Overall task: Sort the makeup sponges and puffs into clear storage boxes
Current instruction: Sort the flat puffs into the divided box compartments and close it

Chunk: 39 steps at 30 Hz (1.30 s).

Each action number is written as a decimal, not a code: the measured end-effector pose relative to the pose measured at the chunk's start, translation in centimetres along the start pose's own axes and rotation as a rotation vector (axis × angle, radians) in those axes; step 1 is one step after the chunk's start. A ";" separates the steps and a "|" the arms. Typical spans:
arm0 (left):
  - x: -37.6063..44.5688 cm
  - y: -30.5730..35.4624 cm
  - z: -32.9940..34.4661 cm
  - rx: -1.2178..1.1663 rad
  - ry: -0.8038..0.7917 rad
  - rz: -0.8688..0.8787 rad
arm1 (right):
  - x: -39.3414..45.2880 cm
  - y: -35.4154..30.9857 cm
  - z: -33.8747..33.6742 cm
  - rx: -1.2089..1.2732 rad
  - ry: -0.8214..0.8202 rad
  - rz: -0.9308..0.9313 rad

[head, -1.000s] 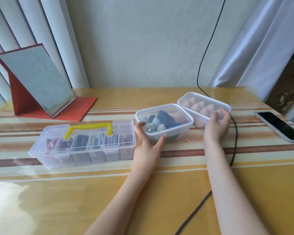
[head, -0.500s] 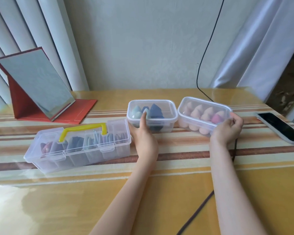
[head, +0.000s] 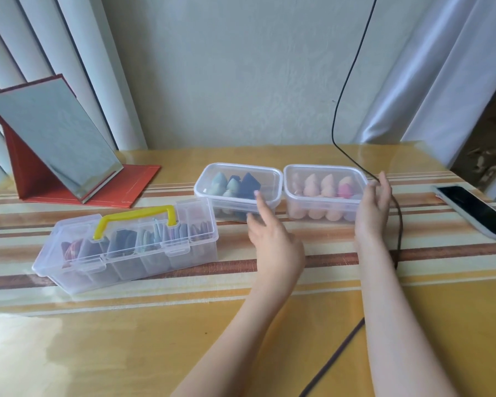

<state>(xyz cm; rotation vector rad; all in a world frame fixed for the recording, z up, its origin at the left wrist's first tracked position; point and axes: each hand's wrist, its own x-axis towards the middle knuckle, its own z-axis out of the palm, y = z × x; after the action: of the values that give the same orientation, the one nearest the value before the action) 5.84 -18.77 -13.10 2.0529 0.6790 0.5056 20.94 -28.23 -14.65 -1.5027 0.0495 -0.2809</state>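
Both hands loose, fingers straight: left hand (head: 272, 239) at blue-sponge box (head: 238, 190), right hand (head: 374, 207) touching pink-sponge box (head: 324, 193). Risk: cable (head: 398, 224) just beyond right hand snags w/ a sweep.

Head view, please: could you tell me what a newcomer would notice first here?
Probably the two clear lidded boxes side by side mid-table: the blue-green sponge box and the pink sponge box, with the left hand and right hand open beside them. The long yellow-handled case sits front left.
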 end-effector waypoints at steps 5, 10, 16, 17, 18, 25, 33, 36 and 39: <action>3.4 -0.7 -1.8 0.663 0.291 0.327 | -2.1 -0.3 1.1 -0.544 0.053 -0.509; 8.4 -0.9 -5.4 1.026 -0.179 0.136 | -3.5 -0.9 2.8 -0.870 -0.303 -0.454; 12.7 0.6 -6.1 1.087 -0.311 0.037 | -2.4 -1.4 5.3 -0.858 -0.482 -0.451; 13.5 0.4 -6.5 1.085 -0.302 0.031 | -2.2 -1.6 6.2 -0.845 -0.516 -0.453; 14.2 -0.1 -7.0 1.084 -0.293 0.038 | -2.0 -1.5 7.1 -0.831 -0.551 -0.445; 18.6 -2.3 -9.6 1.090 -0.359 0.135 | -1.3 -1.3 12.3 -0.837 -0.556 -0.513; 22.1 -4.3 -10.1 1.100 -0.295 0.197 | 0.0 0.4 16.4 -0.781 -0.468 -0.567; 23.0 -4.9 -10.0 1.085 -0.249 0.212 | 0.7 0.8 17.6 -0.759 -0.467 -0.567; 23.4 -4.9 -9.8 1.062 -0.234 0.198 | 1.3 1.0 18.5 -0.779 -0.456 -0.595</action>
<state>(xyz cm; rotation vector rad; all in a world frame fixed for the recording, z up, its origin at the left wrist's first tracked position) 16.72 4.42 -9.91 3.1268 0.6681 -0.0478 26.18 -10.46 -14.11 -2.3083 -0.7382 -0.4101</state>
